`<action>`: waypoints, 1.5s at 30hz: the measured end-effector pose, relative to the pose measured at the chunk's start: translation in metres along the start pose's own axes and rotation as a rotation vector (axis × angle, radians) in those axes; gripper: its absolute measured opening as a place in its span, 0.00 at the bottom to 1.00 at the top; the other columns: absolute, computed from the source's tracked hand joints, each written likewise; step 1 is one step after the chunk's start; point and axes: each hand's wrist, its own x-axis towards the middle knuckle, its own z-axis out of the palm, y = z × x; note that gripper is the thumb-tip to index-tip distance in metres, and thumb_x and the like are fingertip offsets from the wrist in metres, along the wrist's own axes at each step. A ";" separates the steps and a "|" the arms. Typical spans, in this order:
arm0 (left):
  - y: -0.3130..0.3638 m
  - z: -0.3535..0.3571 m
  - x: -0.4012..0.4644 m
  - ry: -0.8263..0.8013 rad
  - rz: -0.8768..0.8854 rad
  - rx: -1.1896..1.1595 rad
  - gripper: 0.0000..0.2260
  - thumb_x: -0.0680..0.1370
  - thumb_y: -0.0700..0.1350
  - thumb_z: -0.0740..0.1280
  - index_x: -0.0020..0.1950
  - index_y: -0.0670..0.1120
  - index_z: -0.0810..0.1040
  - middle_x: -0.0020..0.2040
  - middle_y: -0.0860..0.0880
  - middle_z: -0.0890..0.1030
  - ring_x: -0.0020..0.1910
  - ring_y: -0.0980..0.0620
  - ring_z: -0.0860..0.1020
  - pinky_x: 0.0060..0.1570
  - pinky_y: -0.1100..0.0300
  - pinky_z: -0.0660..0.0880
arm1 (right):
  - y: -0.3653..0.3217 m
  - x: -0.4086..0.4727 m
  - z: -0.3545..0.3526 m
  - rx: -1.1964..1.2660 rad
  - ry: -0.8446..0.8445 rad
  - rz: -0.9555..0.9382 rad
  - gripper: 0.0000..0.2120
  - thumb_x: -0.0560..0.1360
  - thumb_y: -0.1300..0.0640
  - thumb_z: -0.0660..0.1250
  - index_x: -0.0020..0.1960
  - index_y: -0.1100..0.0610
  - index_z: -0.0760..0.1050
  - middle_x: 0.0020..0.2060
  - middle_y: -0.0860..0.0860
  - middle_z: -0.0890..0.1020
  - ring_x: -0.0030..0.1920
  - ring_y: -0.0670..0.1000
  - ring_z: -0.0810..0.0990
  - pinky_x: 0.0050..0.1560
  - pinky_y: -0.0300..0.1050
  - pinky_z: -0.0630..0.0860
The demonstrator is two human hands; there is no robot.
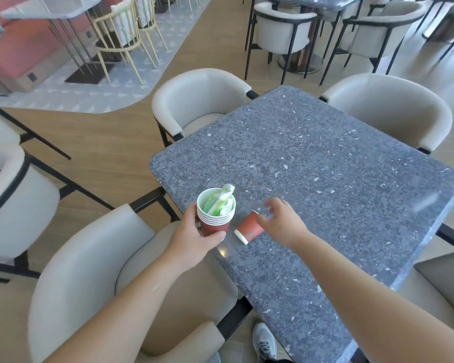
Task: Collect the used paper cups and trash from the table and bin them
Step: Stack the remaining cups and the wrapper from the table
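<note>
While the left hand (pixel 192 238) grips a stack of red paper cups (pixel 215 217) stuffed with green and white wrappers (pixel 220 201) just over the desk's near left corner, the right hand (pixel 281 221) hovers with loosely spread fingers at the base of a single red cup (pixel 248 227) lying on its side, though actual contact cannot be told. The rest of the speckled grey desk (pixel 325 166) lies bare out to its rounded edges, with cream armchairs (pixel 197 100) drawn close on every side. No lettering can be read on the cups.

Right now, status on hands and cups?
Left hand grips cup stack, wrappers inside. Right hand at tipped cup on table, grip unclear. Nothing in the way.
</note>
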 end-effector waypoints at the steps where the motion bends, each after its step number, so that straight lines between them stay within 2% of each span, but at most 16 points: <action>1: 0.004 -0.001 0.004 0.002 0.003 0.006 0.29 0.63 0.51 0.78 0.58 0.71 0.71 0.55 0.67 0.82 0.53 0.62 0.82 0.53 0.61 0.80 | 0.006 0.005 0.009 -0.015 -0.033 0.060 0.23 0.74 0.45 0.64 0.65 0.53 0.69 0.59 0.52 0.73 0.42 0.51 0.76 0.43 0.45 0.72; 5: 0.017 -0.002 0.017 0.036 0.020 0.003 0.29 0.63 0.51 0.78 0.56 0.73 0.71 0.56 0.69 0.81 0.54 0.65 0.81 0.48 0.71 0.76 | 0.027 0.026 0.039 0.047 -0.095 0.267 0.29 0.72 0.46 0.64 0.69 0.55 0.64 0.62 0.56 0.71 0.45 0.54 0.77 0.41 0.45 0.72; 8: 0.016 -0.001 0.026 0.047 0.004 -0.015 0.29 0.63 0.50 0.78 0.56 0.74 0.71 0.56 0.68 0.81 0.56 0.64 0.81 0.49 0.68 0.77 | 0.034 0.041 0.057 0.192 -0.099 0.433 0.29 0.71 0.43 0.67 0.63 0.59 0.62 0.61 0.59 0.73 0.40 0.52 0.75 0.35 0.44 0.69; 12: 0.013 0.000 0.035 0.061 -0.008 -0.019 0.30 0.63 0.50 0.79 0.58 0.72 0.71 0.58 0.66 0.81 0.57 0.60 0.81 0.51 0.64 0.79 | 0.037 0.058 0.081 0.326 -0.061 0.604 0.34 0.67 0.39 0.71 0.59 0.59 0.60 0.57 0.58 0.74 0.44 0.56 0.75 0.42 0.50 0.74; 15: 0.011 -0.001 0.037 0.069 -0.020 -0.011 0.30 0.63 0.51 0.79 0.58 0.72 0.71 0.58 0.66 0.81 0.57 0.60 0.81 0.51 0.64 0.79 | 0.030 0.070 0.093 0.417 -0.017 0.649 0.33 0.64 0.39 0.73 0.54 0.57 0.58 0.54 0.57 0.75 0.40 0.55 0.78 0.37 0.48 0.76; 18: 0.010 -0.005 0.038 0.071 -0.028 -0.014 0.30 0.63 0.51 0.79 0.57 0.72 0.72 0.58 0.66 0.81 0.56 0.61 0.81 0.53 0.62 0.80 | 0.023 0.081 0.103 0.438 -0.018 0.631 0.32 0.64 0.43 0.73 0.54 0.57 0.58 0.53 0.57 0.75 0.46 0.59 0.78 0.40 0.50 0.76; 21: 0.008 -0.008 0.038 0.074 -0.041 -0.039 0.29 0.63 0.51 0.79 0.57 0.71 0.72 0.58 0.65 0.82 0.56 0.59 0.82 0.57 0.55 0.80 | 0.020 0.083 0.109 0.432 0.002 0.569 0.29 0.65 0.46 0.73 0.54 0.57 0.60 0.54 0.56 0.75 0.45 0.58 0.75 0.39 0.48 0.72; 24: 0.007 -0.011 0.039 0.083 -0.046 -0.068 0.30 0.61 0.51 0.79 0.56 0.73 0.72 0.58 0.64 0.82 0.58 0.56 0.82 0.59 0.50 0.80 | 0.020 0.077 0.111 0.372 -0.037 0.502 0.31 0.64 0.47 0.74 0.58 0.58 0.62 0.55 0.56 0.74 0.51 0.59 0.76 0.44 0.50 0.73; 26: 0.007 -0.013 0.040 0.093 -0.050 -0.093 0.30 0.61 0.51 0.79 0.57 0.73 0.73 0.59 0.61 0.83 0.59 0.54 0.82 0.61 0.46 0.79 | 0.020 0.070 0.109 0.353 -0.074 0.436 0.29 0.63 0.49 0.74 0.57 0.56 0.63 0.55 0.55 0.74 0.50 0.57 0.76 0.44 0.49 0.73; 31: 0.014 -0.015 0.041 0.085 -0.033 -0.132 0.30 0.62 0.50 0.79 0.59 0.70 0.74 0.58 0.61 0.83 0.59 0.56 0.82 0.62 0.45 0.78 | 0.007 0.044 0.099 0.412 -0.087 0.163 0.34 0.63 0.52 0.73 0.65 0.54 0.65 0.58 0.50 0.71 0.56 0.52 0.75 0.46 0.45 0.77; 33: 0.019 -0.016 0.041 0.077 -0.019 -0.172 0.31 0.62 0.49 0.79 0.62 0.63 0.73 0.59 0.57 0.84 0.59 0.54 0.82 0.62 0.42 0.78 | -0.003 0.032 0.093 0.417 -0.057 0.009 0.34 0.63 0.53 0.73 0.66 0.53 0.65 0.58 0.48 0.69 0.57 0.49 0.73 0.53 0.47 0.76; 35: 0.024 -0.015 0.041 0.063 -0.001 -0.206 0.31 0.62 0.47 0.79 0.63 0.60 0.73 0.59 0.56 0.84 0.59 0.54 0.83 0.61 0.44 0.79 | -0.016 0.020 0.088 0.430 -0.018 -0.123 0.33 0.63 0.54 0.73 0.65 0.50 0.65 0.56 0.45 0.68 0.56 0.44 0.71 0.54 0.38 0.71; 38: 0.035 -0.016 0.038 0.054 0.032 -0.236 0.30 0.62 0.46 0.78 0.59 0.66 0.74 0.57 0.59 0.85 0.56 0.55 0.84 0.57 0.51 0.81 | -0.038 0.003 0.079 0.476 0.028 -0.253 0.29 0.63 0.54 0.71 0.62 0.46 0.65 0.53 0.40 0.67 0.55 0.37 0.71 0.50 0.28 0.68; 41: 0.043 -0.018 0.033 0.066 0.063 -0.243 0.28 0.62 0.46 0.78 0.54 0.71 0.75 0.56 0.58 0.85 0.57 0.54 0.84 0.55 0.55 0.81 | -0.059 -0.010 0.071 0.508 0.093 -0.367 0.29 0.62 0.54 0.70 0.60 0.41 0.63 0.53 0.39 0.67 0.55 0.36 0.71 0.51 0.27 0.67; 43: 0.046 -0.020 0.027 0.081 0.077 -0.237 0.29 0.62 0.47 0.79 0.55 0.71 0.75 0.57 0.57 0.84 0.58 0.53 0.83 0.55 0.56 0.80 | -0.070 -0.018 0.067 0.552 0.156 -0.421 0.33 0.62 0.55 0.70 0.58 0.31 0.60 0.53 0.41 0.68 0.55 0.38 0.72 0.52 0.29 0.68; 45: 0.047 -0.024 0.021 0.082 0.095 -0.216 0.30 0.62 0.49 0.79 0.59 0.68 0.73 0.60 0.56 0.83 0.60 0.53 0.81 0.58 0.54 0.79 | -0.079 -0.025 0.065 0.582 0.218 -0.453 0.35 0.62 0.56 0.70 0.56 0.28 0.58 0.54 0.41 0.68 0.55 0.41 0.73 0.53 0.34 0.71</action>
